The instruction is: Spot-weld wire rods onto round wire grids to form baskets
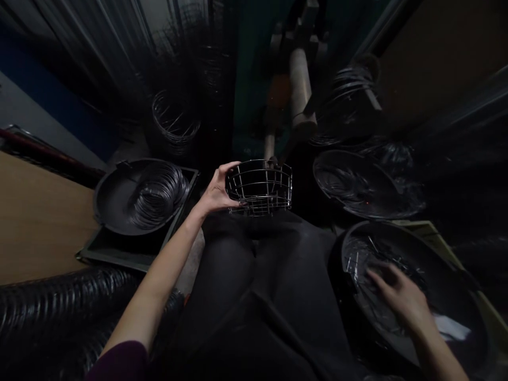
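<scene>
My left hand [218, 191] grips the left side of a small wire basket [260, 185], thumb along the near edge and fingers at the far rim. The basket sits just beyond my knees, against the tip of a machine's metal arm [301, 90]. At the right, my right hand [395, 291] is over a wide dark pan [448, 270] holding loose short wire pieces [373, 254]. Motion smears its fingers, so I cannot make out whether they hold anything. A white scrap [452, 327] lies in the pan by my right wrist.
To the left, a dark pan [113, 198] holds a pile of wire rings [161, 193]. Another pan [365, 185] with wire parts stands beyond the right one. Stacked wire rings [59, 299] lie at lower left. A wire coil [174, 119] stands further back.
</scene>
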Demonstrator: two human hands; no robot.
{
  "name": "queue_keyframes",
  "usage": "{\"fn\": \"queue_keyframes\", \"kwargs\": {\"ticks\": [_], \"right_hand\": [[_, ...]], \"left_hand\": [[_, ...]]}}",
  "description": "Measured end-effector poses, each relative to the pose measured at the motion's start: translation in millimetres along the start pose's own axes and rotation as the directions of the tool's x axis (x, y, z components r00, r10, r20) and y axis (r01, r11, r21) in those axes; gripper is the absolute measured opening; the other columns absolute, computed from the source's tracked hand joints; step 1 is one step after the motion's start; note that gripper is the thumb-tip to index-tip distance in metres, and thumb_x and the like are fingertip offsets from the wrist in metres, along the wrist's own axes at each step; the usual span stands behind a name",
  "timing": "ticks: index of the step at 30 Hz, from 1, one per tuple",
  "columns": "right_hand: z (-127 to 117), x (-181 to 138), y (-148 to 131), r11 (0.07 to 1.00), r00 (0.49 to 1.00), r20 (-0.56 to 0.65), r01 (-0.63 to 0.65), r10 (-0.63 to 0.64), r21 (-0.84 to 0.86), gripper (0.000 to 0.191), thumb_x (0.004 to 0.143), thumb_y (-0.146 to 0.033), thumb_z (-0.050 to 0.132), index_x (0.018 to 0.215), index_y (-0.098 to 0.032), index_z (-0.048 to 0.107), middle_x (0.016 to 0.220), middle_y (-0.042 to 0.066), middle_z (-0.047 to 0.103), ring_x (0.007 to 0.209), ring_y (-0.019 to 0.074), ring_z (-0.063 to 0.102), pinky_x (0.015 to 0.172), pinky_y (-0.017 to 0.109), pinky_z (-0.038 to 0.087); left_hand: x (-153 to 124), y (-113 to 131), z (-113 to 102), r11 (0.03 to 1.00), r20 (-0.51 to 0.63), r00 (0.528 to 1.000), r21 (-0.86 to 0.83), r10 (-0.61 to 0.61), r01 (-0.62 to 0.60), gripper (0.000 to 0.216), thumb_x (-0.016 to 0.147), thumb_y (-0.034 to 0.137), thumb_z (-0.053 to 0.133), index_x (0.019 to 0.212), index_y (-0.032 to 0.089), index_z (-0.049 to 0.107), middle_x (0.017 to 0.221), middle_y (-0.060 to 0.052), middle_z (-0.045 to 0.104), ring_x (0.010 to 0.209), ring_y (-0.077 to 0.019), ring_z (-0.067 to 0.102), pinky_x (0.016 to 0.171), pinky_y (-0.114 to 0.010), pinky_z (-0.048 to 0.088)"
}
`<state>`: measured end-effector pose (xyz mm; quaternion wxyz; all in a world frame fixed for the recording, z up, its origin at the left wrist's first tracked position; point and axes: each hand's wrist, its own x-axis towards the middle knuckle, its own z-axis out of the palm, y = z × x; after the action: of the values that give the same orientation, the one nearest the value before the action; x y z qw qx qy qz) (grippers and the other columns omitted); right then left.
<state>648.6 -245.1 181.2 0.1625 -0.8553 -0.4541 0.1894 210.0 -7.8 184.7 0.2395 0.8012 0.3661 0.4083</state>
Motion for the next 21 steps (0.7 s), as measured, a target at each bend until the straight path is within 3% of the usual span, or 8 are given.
{"fn": "queue_keyframes", "kwargs": {"ticks": [3, 5, 7, 9, 12, 15, 18, 21], "right_hand": [[-4.4, -2.1, -103.7, 0.861, 0.956, 0.261, -0.019, -0.133, 0.508, 0.066, 0.064, -0.052, 0.075, 0.122, -0.031, 0.053, 0.077, 0.002, 0.064, 0.057, 0.0171, 0.056, 0.052, 0.031, 0.046], [0.4, 3.6, -161.8, 0.811, 0.817, 0.506, -0.085, -0.276, 0.58, 0.058, 0.061, -0.046, 0.08, 0.11, -0.023, 0.06, 0.073, -0.001, 0.062, 0.052, 0.0099, 0.049, 0.045, 0.022, 0.036], [9.2, 13.7, -203.2, 0.811, 0.684, 0.63, -0.098, -0.366, 0.577, 0.049, 0.062, -0.044, 0.08, 0.1, -0.017, 0.065, 0.069, -0.002, 0.061, 0.047, 0.0062, 0.044, 0.043, 0.02, 0.031], [18.9, 23.6, -228.4, 0.816, 0.68, 0.592, 0.015, -0.432, 0.578, 0.041, 0.068, -0.045, 0.075, 0.096, -0.015, 0.069, 0.068, -0.001, 0.064, 0.047, 0.0058, 0.045, 0.045, 0.02, 0.033], [30.8, 29.7, -244.3, 0.786, 0.751, 0.295, 0.453, -0.591, 0.42, 0.032, 0.082, -0.043, 0.064, 0.096, -0.016, 0.074, 0.078, 0.004, 0.072, 0.058, 0.0105, 0.059, 0.055, 0.022, 0.043], [39.2, 26.8, -245.9, 0.615, 0.613, 0.134, 0.788, -0.779, -0.031, 0.033, 0.089, -0.039, 0.061, 0.113, -0.019, 0.072, 0.101, 0.008, 0.076, 0.08, 0.0172, 0.07, 0.064, 0.024, 0.047], [45.5, 26.2, -242.4, 0.436, 0.503, 0.165, 0.841, -0.848, -0.321, 0.036, 0.094, -0.032, 0.056, 0.127, -0.023, 0.065, 0.117, 0.006, 0.072, 0.086, 0.0172, 0.072, 0.059, 0.022, 0.046], [48.8, 31.5, -238.0, 0.347, 0.437, 0.127, 0.832, -0.89, -0.433, 0.034, 0.097, -0.026, 0.048, 0.126, -0.024, 0.066, 0.115, 0.003, 0.072, 0.077, 0.0142, 0.072, 0.053, 0.022, 0.042]], "left_hand": [[8.7, 26.2, -1.2, 0.984, 0.142, 0.989, 0.165, 0.045, -0.069, 0.085, 0.06, 0.037, 0.086, 0.135, 0.028, 0.046, 0.138, -0.011, 0.044, 0.128, -0.0315, 0.044, 0.11, -0.051, 0.039], [14.7, 39.1, 3.4, 0.965, 0.221, 0.974, 0.243, 0.045, -0.099, 0.078, 0.06, 0.03, 0.086, 0.13, 0.028, 0.053, 0.14, -0.012, 0.042, 0.128, -0.0334, 0.042, 0.108, -0.052, 0.039], [18.9, 47.2, 8.8, 0.949, 0.262, 0.963, 0.285, 0.059, -0.136, 0.075, 0.059, 0.024, 0.085, 0.128, 0.025, 0.056, 0.141, -0.013, 0.041, 0.129, -0.0355, 0.041, 0.107, -0.053, 0.04], [21.3, 50.9, 12.6, 0.939, 0.281, 0.957, 0.303, 0.075, -0.163, 0.073, 0.059, 0.022, 0.084, 0.127, 0.022, 0.056, 0.142, -0.015, 0.041, 0.129, -0.0368, 0.04, 0.106, -0.054, 0.04], [23.0, 50.8, 15.0, 0.938, 0.292, 0.953, 0.301, 0.083, -0.173, 0.072, 0.059, 0.022, 0.084, 0.126, 0.022, 0.056, 0.142, -0.015, 0.042, 0.129, -0.0374, 0.041, 0.105, -0.055, 0.04], [25.7, 46.8, 16.5, 0.951, 0.263, 0.962, 0.272, 0.076, -0.15, 0.071, 0.059, 0.026, 0.084, 0.124, 0.023, 0.056, 0.142, -0.015, 0.042, 0.129, -0.0368, 0.042, 0.105, -0.055, 0.041], [31.4, 42.8, 20.0, 0.964, 0.216, 0.974, 0.234, 0.075, -0.126, 0.069, 0.059, 0.025, 0.084, 0.122, 0.022, 0.057, 0.14, -0.015, 0.044, 0.128, -0.0353, 0.043, 0.105, -0.053, 0.042], [36.5, 40.6, 25.1, 0.971, 0.206, 0.975, 0.201, 0.088, -0.13, 0.069, 0.056, 0.02, 0.083, 0.12, 0.021, 0.057, 0.138, -0.014, 0.045, 0.127, -0.0345, 0.044, 0.105, -0.051, 0.043]]}}
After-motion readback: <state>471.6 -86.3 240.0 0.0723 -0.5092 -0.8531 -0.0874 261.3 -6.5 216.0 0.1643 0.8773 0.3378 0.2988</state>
